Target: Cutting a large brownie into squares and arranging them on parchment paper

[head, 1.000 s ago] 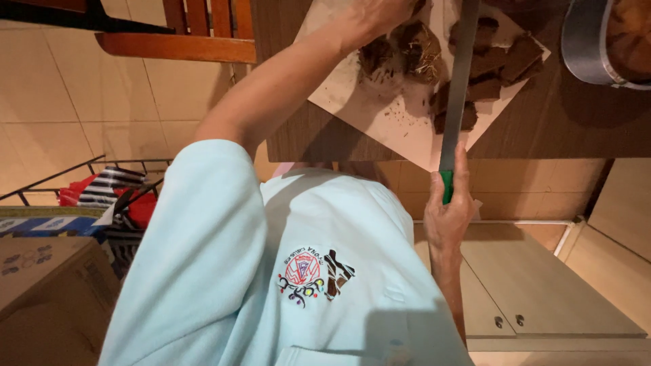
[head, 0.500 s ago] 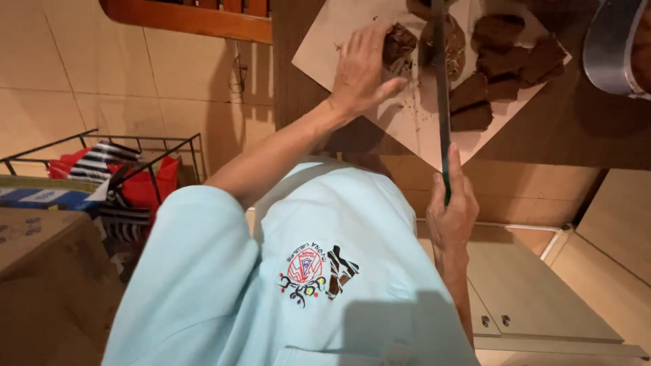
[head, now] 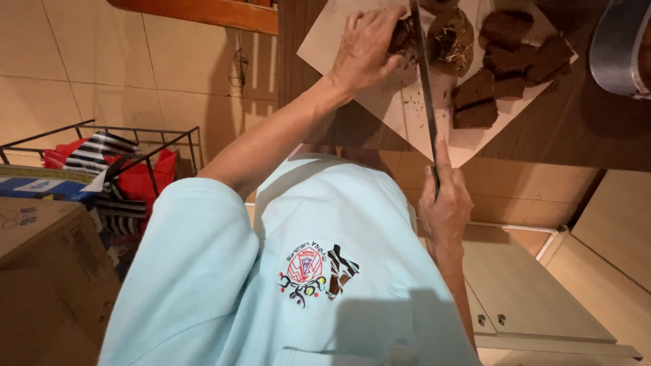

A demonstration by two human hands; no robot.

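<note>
Head view: hands, right (head: 444, 203) gripping knife (head: 424, 81).

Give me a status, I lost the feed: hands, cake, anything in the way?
Left hand steadies the brown cake on the pale board. Right hand grips the long knife, blade at the cake. Cut slices beside; metal pan clear of it.

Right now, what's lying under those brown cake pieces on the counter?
The brown cake pieces sit on a pale sheet spread over the dark wooden counter. The left hand covers part of the sheet, and the counter beneath it is hidden.
</note>
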